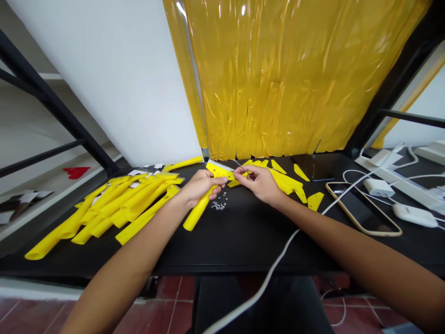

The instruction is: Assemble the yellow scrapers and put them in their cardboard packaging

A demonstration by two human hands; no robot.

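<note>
My left hand (201,188) is wrapped round a yellow plastic scraper (196,212), whose handle slants down toward me and whose wide head carries a pale blade edge at the top. At the right end of that head, the fingertips of my right hand (259,183) are pinched together. A slim tool with a thin metal shaft and a dark red handle, seemingly a screwdriver (252,176), is tucked in my right hand, mostly covered by the fingers. Small metal nuts (219,205) lie scattered on the black table (222,246) just below the scraper head.
Several yellow scrapers (114,204) are heaped at the left. Flat yellow plates (292,183) lie behind and right of my right hand. A phone (365,208), a dark tablet (309,167), a power strip (399,178) and a white cable (278,264) occupy the right side.
</note>
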